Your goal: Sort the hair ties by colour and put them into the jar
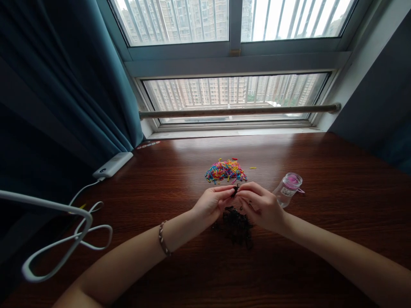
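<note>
In the head view, my left hand (210, 204) and my right hand (265, 204) meet over the table, fingertips pinched together. Between them is a small clump of black elastic bands (236, 190), gripped from both sides. Just below the hands lies a loose pile of black elastic bands (238, 224), partly covered by my fingers. Beyond my fingertips sits a heap of small multicoloured elastic bands (226, 170). A clear jar (284, 196) with a pink lid stands tilted-looking beside my right hand, its lower part partly hidden by that hand.
A single yellow band (253, 167) lies right of the coloured heap. On the left are a white power strip (113, 164) and a looped white cable (58, 261). A blue curtain (105, 94) hangs there. The wooden table (337, 192) reaches the window, crossed by a rail (240, 112).
</note>
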Motion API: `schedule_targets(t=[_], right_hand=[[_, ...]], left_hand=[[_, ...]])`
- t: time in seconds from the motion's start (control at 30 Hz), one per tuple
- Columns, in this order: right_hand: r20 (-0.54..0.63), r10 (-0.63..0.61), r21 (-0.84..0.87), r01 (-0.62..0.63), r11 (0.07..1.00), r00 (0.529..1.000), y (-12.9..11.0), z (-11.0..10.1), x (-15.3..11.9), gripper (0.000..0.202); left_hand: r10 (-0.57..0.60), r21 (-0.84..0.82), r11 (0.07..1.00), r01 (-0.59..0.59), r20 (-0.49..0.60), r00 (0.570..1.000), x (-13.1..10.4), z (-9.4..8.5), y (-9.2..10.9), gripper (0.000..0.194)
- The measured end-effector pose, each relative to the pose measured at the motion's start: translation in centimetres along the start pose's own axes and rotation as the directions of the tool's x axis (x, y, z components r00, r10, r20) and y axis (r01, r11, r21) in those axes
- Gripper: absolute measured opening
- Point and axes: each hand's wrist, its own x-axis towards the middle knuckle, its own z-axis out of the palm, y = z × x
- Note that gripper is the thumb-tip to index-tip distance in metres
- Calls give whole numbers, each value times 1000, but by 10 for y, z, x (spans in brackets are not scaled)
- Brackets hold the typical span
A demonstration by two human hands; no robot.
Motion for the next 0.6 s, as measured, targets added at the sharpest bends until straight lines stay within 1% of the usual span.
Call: schedule_targets(t=[0.1, 0.17, 0.27, 0.33, 0.37, 0.5, 0.6], right_hand=[[-48, 53, 92, -48, 995, 997, -3, -4, 2, 12], [-8, 104, 204, -100, 974, 995, -3, -6, 3, 8], [64, 204, 312, -214, 926, 977, 0, -5, 5, 13], [83, 252, 300, -266, 916, 964, 2, -2, 5, 12], [90, 257, 281, -272, 920, 962, 4, -1, 5, 12], [138, 222, 199, -247, 948, 965, 5, 2, 3, 8], [155, 232, 115, -251, 961, 960, 3, 2, 3, 6]], left_hand=[[12, 18, 1000, -11, -36, 999, 3, -1, 4, 16], [3, 29, 1000, -1, -47, 999, 3, -1, 4, 16], [-22, 50, 998, 22, -16, 1000, 1, -1, 1, 15], [-39, 67, 997, 38, 9, 999, -1, -1, -2, 15], [-48, 73, 996, 47, 15, 999, -2, -2, -4, 16], [-61, 71, 996, 60, 16, 998, -4, -2, -7, 16], [-51, 68, 996, 48, 39, 998, -5, -3, -7, 17]])
